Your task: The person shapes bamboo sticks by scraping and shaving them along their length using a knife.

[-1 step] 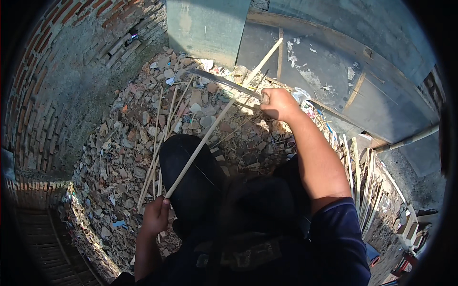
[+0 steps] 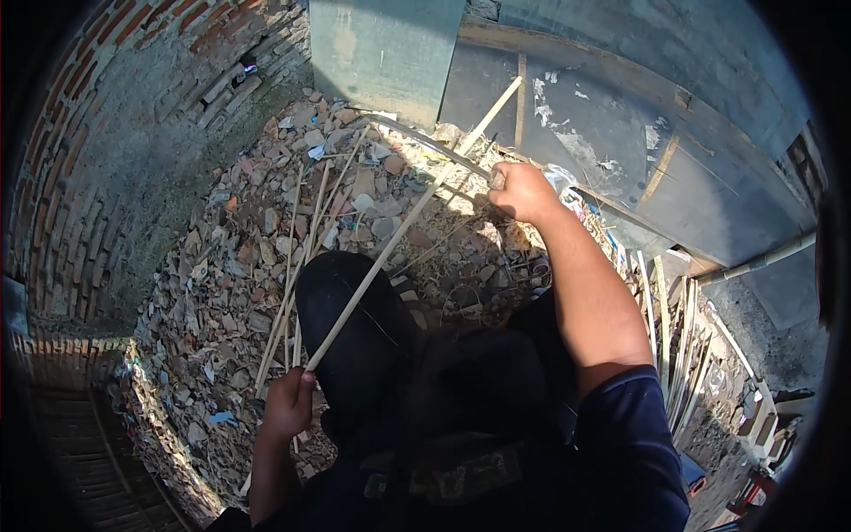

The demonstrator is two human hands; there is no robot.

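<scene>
A long, pale bamboo strip [image 2: 399,235] slants from lower left to upper right, passing over my dark-clothed knee [image 2: 341,284]. My left hand [image 2: 288,403] is closed around its near end. My right hand [image 2: 525,191] grips the short handle of a machete [image 2: 412,137], whose long, narrow blade points to the upper left. The blade crosses the strip toward its far end and seems to rest against it. In this view the blade looks thin, nearly edge-on.
Broken brick and stone rubble [image 2: 239,257] covers the ground. Several thin strips [image 2: 288,306] lie left of my knee; more strips [image 2: 687,350] are gathered at the right. A brick wall [image 2: 133,151] stands left, and grey-green panels [image 2: 381,53] stand ahead.
The machete blade has rolled to a thinner profile, and my right hand has shifted slightly right. The strip's far tip has dipped a little. My left hand has stayed in place.
</scene>
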